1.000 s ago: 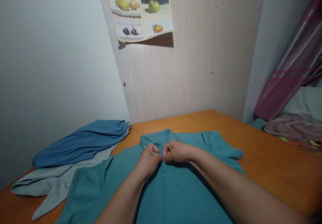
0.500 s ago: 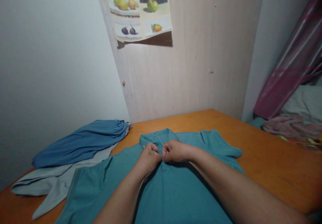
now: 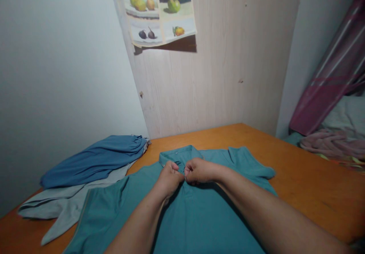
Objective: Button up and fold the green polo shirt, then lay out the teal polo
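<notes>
A teal polo shirt [image 3: 199,216] lies spread face up on an orange wooden table [image 3: 308,185], collar toward the far wall. My left hand [image 3: 169,178] and my right hand [image 3: 199,170] meet just below the collar [image 3: 176,156]. Both are closed, fingers pinching the shirt's button placket between them. The exact spot they pinch is hidden by the knuckles.
A blue garment [image 3: 97,161] lies on top of a grey garment [image 3: 65,206] at the table's left. A wooden panel with a fruit poster [image 3: 159,16] stands behind the table. Pink and grey bedding [image 3: 333,143] is piled at the right.
</notes>
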### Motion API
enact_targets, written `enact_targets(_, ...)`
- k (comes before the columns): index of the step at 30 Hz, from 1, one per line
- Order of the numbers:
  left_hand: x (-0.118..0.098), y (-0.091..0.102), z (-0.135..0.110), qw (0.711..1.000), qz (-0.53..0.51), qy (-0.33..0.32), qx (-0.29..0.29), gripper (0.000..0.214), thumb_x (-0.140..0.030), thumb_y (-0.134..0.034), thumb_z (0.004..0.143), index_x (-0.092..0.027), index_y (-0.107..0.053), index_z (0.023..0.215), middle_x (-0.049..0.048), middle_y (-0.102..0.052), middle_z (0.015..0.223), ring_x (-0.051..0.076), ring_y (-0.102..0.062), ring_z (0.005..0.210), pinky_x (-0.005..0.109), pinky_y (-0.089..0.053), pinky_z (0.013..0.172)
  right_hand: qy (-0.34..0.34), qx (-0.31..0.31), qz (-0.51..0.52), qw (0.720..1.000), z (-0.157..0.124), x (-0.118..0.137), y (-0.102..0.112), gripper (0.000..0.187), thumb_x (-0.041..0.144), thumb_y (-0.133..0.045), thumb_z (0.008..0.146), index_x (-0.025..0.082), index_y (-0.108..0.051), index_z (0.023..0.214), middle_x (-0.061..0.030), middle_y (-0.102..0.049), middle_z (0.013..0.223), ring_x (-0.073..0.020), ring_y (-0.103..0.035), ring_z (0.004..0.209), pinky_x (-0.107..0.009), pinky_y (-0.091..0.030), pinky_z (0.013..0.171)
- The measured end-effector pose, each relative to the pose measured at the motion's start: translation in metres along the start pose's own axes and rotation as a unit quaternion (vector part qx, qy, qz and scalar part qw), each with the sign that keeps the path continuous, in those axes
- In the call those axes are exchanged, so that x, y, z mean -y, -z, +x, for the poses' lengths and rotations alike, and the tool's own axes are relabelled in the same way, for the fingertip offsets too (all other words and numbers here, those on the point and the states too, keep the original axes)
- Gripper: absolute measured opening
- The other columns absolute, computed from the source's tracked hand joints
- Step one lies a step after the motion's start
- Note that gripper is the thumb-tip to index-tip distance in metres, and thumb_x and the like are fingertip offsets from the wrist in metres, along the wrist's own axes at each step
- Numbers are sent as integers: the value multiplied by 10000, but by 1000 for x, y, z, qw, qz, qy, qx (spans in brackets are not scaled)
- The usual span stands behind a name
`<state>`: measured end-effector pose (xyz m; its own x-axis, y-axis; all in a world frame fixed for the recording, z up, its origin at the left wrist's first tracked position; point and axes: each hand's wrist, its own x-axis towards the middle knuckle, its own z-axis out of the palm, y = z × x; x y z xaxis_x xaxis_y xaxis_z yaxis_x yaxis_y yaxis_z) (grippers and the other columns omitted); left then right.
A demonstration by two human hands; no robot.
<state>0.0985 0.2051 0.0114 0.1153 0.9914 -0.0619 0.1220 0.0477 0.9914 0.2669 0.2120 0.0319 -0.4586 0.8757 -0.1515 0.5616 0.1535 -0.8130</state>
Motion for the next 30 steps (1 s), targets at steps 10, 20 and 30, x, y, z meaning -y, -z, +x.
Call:
enact_targets(10, -10, 6, -1, 999, 30, 28, -9, 362, -85, -600, 591, -240, -415, 862, -133, -421, 519, 76, -416, 446, 203, -263, 450, 114, -73, -158, 978, -9, 11, 2, 108, 92, -585, 715, 177, -639, 753, 50, -578, 615, -87, -502, 588, -187, -328, 523)
enact_targets(20, -2, 11, -1, 999, -7, -15, 38, 428, -93, -613, 587, -234, -405, 933, -137, -449, 552, 65, -386, 455, 194, -253, 468, -19, -5, 93, 995, 1, 7, -3, 173, 82, -510, 767, 185, -555, 635, 48, -558, 492, -84, -483, 422, -180, -380, 425)
enact_targets(30, 3, 11, -3, 984, 96, -116, 95, 453, -19, -561, 636, -211, -473, 1037, -111, -485, 662, 70, -418, 549, 190, -309, 522, -83, -9, 30, 996, 8, 2, -2, 151, 136, -568, 759, 182, -578, 615, 52, -523, 462, -77, -391, 378, -205, -273, 387)
